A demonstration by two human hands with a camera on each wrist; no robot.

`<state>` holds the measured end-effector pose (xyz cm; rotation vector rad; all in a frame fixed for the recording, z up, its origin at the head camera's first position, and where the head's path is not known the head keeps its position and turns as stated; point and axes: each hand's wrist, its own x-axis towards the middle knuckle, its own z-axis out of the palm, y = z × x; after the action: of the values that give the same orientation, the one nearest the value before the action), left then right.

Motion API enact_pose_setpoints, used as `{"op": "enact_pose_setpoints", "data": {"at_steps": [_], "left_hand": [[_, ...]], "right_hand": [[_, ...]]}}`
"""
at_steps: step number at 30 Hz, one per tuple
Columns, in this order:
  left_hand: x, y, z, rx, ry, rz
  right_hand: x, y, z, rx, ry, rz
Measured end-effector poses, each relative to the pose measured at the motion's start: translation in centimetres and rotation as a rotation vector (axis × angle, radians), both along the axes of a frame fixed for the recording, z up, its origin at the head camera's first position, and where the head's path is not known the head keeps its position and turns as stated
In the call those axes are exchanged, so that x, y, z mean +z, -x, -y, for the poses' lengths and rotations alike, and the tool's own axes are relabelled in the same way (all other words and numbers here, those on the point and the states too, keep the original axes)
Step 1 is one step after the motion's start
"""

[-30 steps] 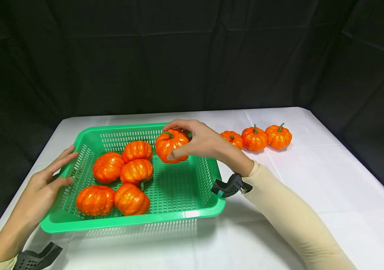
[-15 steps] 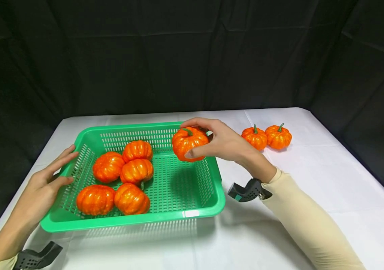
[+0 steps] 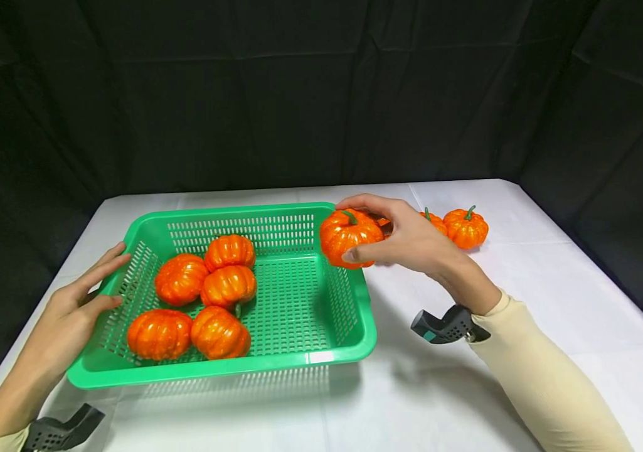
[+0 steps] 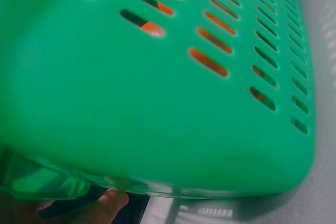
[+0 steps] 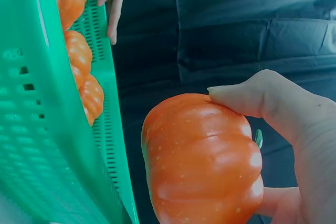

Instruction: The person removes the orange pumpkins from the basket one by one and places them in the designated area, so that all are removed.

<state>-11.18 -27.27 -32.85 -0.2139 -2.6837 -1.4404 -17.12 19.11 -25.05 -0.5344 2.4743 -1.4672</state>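
Right hand [image 3: 414, 238] has a pumpkin [image 3: 349, 237], thumb on the near side and fingers curled around the far side, green stem up top. In the head view that pumpkin overlaps the basket's far right corner, but the right wrist view shows a gap between it and the green basket [image 3: 214, 370], so it's up in the air and not touching. Left hand [image 3: 67, 320] is spread pretty wide, fingers mostly straight, resting at the left rim of the basket.

Inside the basket there are five more pumpkins, all toward the left and middle: a near pair [image 3: 160, 334] side by side, plus a far trio [image 3: 228, 285] bunched together. The right part of the basket floor shows bare mesh.

Off to the right, on the white tabletop [image 3: 530, 282], there's a far right pumpkin [image 3: 466, 228], with a half-hidden pumpkin [image 3: 437, 222] just left of it, behind the right hand. A bit of orange peeks through that hand's grip too, but it's too covered to make out. Both wrists wear black mounts [image 3: 451, 325] by cream sleeves [image 3: 547, 370], and black cloth [image 3: 321, 94] hangs behind everything.
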Motion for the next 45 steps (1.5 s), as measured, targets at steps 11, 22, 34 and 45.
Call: {"op": "enact_pose_setpoints", "data": {"at_steps": [11,22,34,45], "left_hand": [[-0.2,0.2,0.1,-0.015,-0.012,0.000],[-0.2,0.3,0.3,-0.022,0.026,-0.016],[-0.1,0.5,0.5,-0.018,0.094,-0.006],[-0.5,0.6,0.7,-0.014,0.102,-0.022]], "right_hand": [[-0.3,-0.3,-2.3,-0.045,0.005,-0.001],[-1.9,-0.2,-5.4,-0.101,-0.123,-0.014],[-4.7,0.4,-7.2,-0.124,-0.206,-0.005],[-6.0,1.0,-7.5,-0.111,-0.242,-0.024]]}}
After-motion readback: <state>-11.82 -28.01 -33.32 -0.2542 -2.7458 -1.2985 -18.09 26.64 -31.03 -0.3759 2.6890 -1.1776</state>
